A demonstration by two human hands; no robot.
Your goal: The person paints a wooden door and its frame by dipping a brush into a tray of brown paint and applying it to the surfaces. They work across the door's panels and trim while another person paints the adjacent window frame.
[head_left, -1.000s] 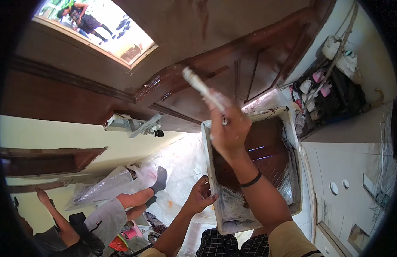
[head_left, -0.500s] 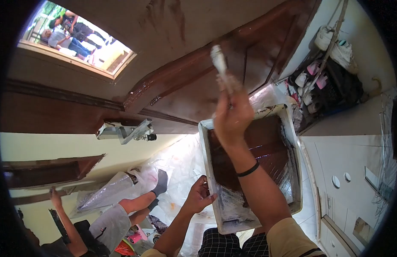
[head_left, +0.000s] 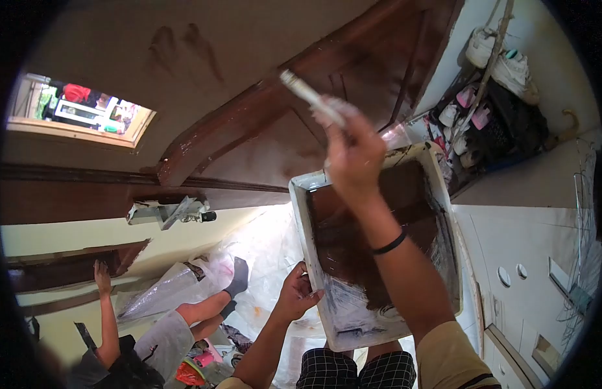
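Observation:
My right hand [head_left: 356, 152] is closed round the handle of a pale brush [head_left: 307, 93], held up over the tray. The brush's tip is at the raised curved moulding of a glossy brown wooden door [head_left: 249, 146]; contact is unclear. Below my right forearm lies a white rectangular tray [head_left: 300, 227] holding dark brown liquid, with whitish smears at its near end. My left hand [head_left: 298, 295] grips the tray's left edge, its thumb and fingers curled at the rim.
A co-worker [head_left: 119, 350] is at the lower left, one hand raised by a brown frame. A metal door handle [head_left: 174, 212] juts out on the left. Plastic sheeting [head_left: 262, 285] covers the floor. Shoes [head_left: 508, 71] and a dark rack stand at the upper right.
My right hand has turned and the brush has moved left along the moulding. The view has shifted, and the door's window now shows different things outside. The co-worker's raised arm has moved up and right.

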